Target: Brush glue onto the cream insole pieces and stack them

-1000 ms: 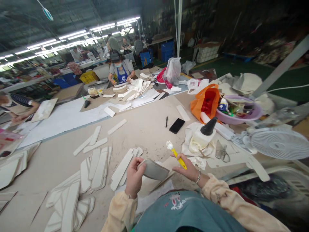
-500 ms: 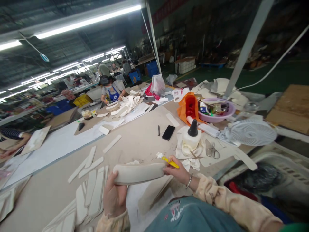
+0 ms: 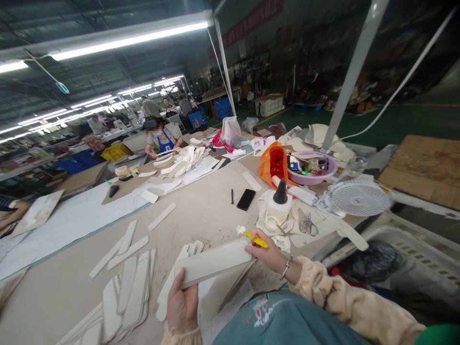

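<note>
A long off-white strip (image 3: 215, 262) with rounded ends is held in front of me, its right end higher than its left. My left hand (image 3: 182, 302) grips the left end, thumb on top. My right hand (image 3: 268, 250) is closed around a yellow brush (image 3: 257, 239) with a white clump at its tip, and its fingers also touch the strip's right end. Under and beside the held strip lie several similar strips (image 3: 166, 297), partly hidden. A larger stack of strips (image 3: 134, 292) spreads to the left of my left hand.
A white glue pot (image 3: 278, 211) with a dark cone top stands on a cloth beyond my right hand. Nearby are a black phone (image 3: 246, 199), a white fan (image 3: 359, 197), a purple basin (image 3: 316, 177) and an orange bag (image 3: 270, 165). A co-worker (image 3: 163, 139) sits across the table.
The held strip has turned from bowed to flatter, its left end lower. Strips behind it now show beside my left hand. The view has shifted slightly.
</note>
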The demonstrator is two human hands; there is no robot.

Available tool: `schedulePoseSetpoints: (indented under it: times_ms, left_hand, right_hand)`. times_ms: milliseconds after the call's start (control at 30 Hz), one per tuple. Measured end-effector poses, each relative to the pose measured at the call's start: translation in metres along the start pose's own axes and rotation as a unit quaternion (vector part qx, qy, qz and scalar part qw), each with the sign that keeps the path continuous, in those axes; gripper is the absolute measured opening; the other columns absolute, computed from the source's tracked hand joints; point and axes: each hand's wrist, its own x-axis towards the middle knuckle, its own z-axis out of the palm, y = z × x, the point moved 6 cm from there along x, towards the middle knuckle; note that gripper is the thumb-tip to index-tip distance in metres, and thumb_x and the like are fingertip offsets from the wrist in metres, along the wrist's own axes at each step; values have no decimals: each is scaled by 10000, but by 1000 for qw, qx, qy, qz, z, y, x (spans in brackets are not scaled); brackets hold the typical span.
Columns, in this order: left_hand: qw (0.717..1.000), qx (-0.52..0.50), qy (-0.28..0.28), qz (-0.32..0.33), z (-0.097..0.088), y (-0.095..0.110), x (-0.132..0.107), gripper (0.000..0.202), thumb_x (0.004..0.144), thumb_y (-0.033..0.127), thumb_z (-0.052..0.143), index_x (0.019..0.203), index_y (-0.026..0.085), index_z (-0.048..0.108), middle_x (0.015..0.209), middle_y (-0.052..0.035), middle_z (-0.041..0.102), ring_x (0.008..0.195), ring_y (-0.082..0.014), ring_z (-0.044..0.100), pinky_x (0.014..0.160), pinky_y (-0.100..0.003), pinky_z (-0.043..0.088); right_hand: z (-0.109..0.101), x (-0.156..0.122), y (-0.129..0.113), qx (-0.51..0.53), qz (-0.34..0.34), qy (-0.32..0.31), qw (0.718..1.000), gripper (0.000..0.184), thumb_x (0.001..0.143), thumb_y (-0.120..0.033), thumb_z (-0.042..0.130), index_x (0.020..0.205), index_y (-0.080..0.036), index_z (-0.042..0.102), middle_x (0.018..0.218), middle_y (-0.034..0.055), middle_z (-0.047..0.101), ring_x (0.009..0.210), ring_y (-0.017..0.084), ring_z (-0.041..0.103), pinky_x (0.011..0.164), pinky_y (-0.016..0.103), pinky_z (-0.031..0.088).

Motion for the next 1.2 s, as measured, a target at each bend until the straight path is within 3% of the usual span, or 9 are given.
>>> schedulePoseSetpoints:
  times_ms: [167,567,867,1200]
  left_hand:
    - [1000,-8,4,5,-7,-12,0,428,782,47,535,1194,160,549,1111,-72,673,1142,-197,566,987,-310,458]
    - [997,-71,7,24,1,-7,-10,363,797,44,523,1137,155,586,1082,-62,688,1110,-176,588,963,-276,477]
    - [992,-127,1,-11,3,-25,-19,328,806,44,525,1110,143,598,996,-101,711,987,-200,653,868,-320,535]
    - [988,-151,-26,16,2,-26,-18,347,799,66,567,1141,122,578,1021,-120,702,1048,-228,626,932,-367,503]
  right_hand:
    - [-1,-1,-6,-33,8,12,999,305,667,-319,671,783,-240,400,632,-77,434,576,115,430,561,240,344]
    - [3,2,-2,-21,-2,11,1000,343,667,-349,703,791,-237,403,627,-80,421,576,111,430,550,233,352]
    - [-5,3,1,-81,-4,7,997,371,672,-432,705,788,-242,408,626,-66,438,564,125,430,525,241,355]
    - [-7,7,8,-108,-1,2,994,371,676,-441,704,797,-239,417,639,-63,435,558,116,427,502,224,346]
